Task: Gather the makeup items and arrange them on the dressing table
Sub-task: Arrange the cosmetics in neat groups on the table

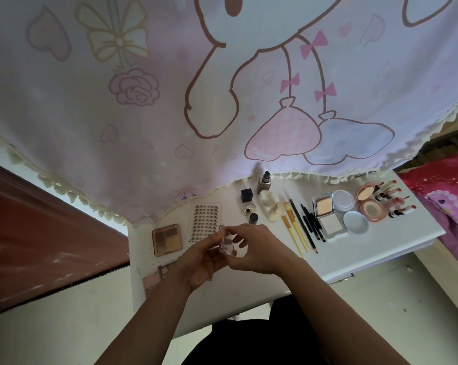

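Fingers (237,229) of the right hand (257,250) curl over the top of a small clear piece (227,246). The left hand (196,264) cups it from the other side, with its thumb and fingertips closed on the lower part. Both hands therefore grip the same thing, held just above the table (349,255) and not touching it.

The piece's long axis runs away from the person, and its narrow end points toward the lash sheet (204,223). It sits between the two palms, so neither hand has to reach for it. The next move is probably a set-down, and that turns on which side it goes to. The palette (167,239) lies beside the left hand. The small bottles (268,204), brushes (293,233) and pencils (309,225) lie on the right hand's side. The compacts (328,214) and lipsticks (396,204) are farther out that way, well apart from the hands. The right hand is nearer that row, so it looks better placed to carry the piece there alone.

What the piece is cannot be told, because it is see-through and partly covered by fingers. The hands hide the near edge of the lash sheet. A pink thing (153,280) by the left wrist is blurred and half covered. A hanging cloth (143,114) hides the back of the table.
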`<move>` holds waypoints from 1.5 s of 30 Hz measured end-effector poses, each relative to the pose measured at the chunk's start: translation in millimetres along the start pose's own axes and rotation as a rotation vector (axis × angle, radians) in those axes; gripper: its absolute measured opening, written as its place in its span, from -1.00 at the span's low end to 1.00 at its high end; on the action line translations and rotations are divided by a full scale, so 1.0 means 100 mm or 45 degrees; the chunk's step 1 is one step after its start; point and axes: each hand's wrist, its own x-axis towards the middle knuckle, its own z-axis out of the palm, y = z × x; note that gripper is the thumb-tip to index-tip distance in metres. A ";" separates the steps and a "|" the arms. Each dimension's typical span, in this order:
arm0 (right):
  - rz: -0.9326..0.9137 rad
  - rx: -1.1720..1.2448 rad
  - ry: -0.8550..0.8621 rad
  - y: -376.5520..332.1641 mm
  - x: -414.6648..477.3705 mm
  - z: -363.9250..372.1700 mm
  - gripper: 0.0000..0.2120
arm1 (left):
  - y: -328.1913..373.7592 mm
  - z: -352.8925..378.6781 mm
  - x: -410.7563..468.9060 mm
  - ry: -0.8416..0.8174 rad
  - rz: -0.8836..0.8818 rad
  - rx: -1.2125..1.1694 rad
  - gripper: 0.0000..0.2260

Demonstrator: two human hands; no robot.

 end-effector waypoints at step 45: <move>0.643 1.062 0.120 0.15 -0.10 -0.04 -0.73 | 0.15 0.09 -0.08 -0.065 0.333 0.692 -0.50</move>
